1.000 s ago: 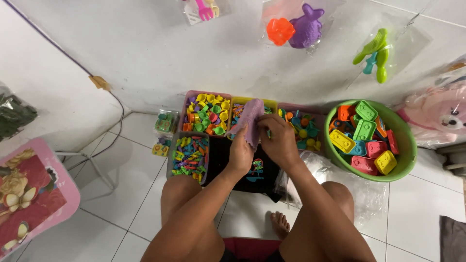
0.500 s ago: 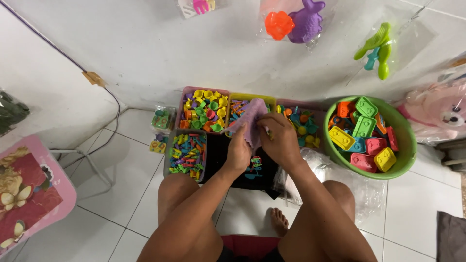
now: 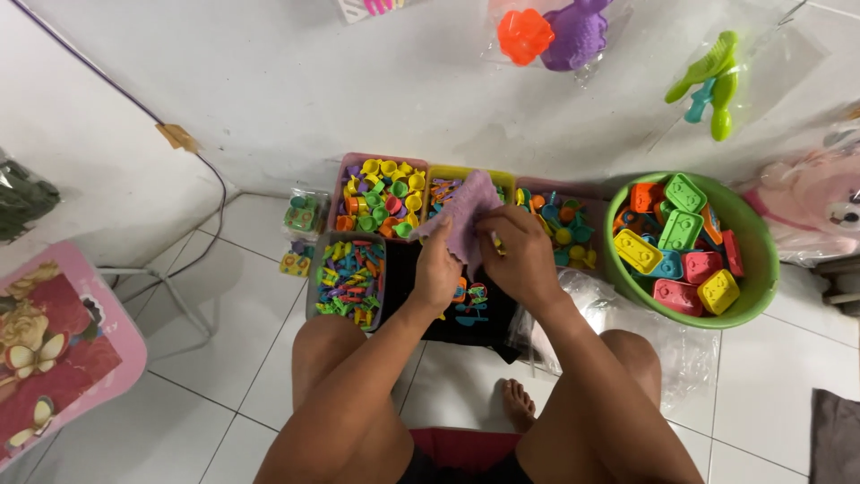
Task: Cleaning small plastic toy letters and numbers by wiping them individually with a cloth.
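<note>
**Both hands on a purple piece above the sorting trays**

A flat, pale purple piece [image 3: 466, 218], soft-looking and bent at the top, is held up over the middle of a row of trays, just above the yellow tray [image 3: 470, 176] behind it. The left hand [image 3: 436, 272] grips its lower left edge, fingers curled round it. The right hand [image 3: 521, 255] pinches its right edge, thumb and fingers closed on it; whether anything small sits between those fingertips I cannot tell from here.

Under the hands lies a black packet [image 3: 470, 314] with a small bright print, flat on the white tile floor [image 3: 224, 341]. To its left stands a grey tray [image 3: 315, 278] packed with tiny multicoloured sticks, and behind that a pink tray [image 3: 339, 175] full of small yellow, green and orange cups. Right of the yellow tray is another pink tray [image 3: 587, 202] holding little mixed-colour parts. Beside it sits a green round basin [image 3: 752, 287] heaped with blocky moulds in yellow, pink, green and orange. Crumpled clear plastic bags [image 3: 663, 358] lie between the basin and the person's right knee.

Two small sealed packs [image 3: 305, 215] of toys lean near the wall, left of the trays. At the far left stands a pink stool [image 3: 90, 296] with a flowery top. Bagged toys hang on the wall above, among them a purple fish mould [image 3: 578, 31].
</note>
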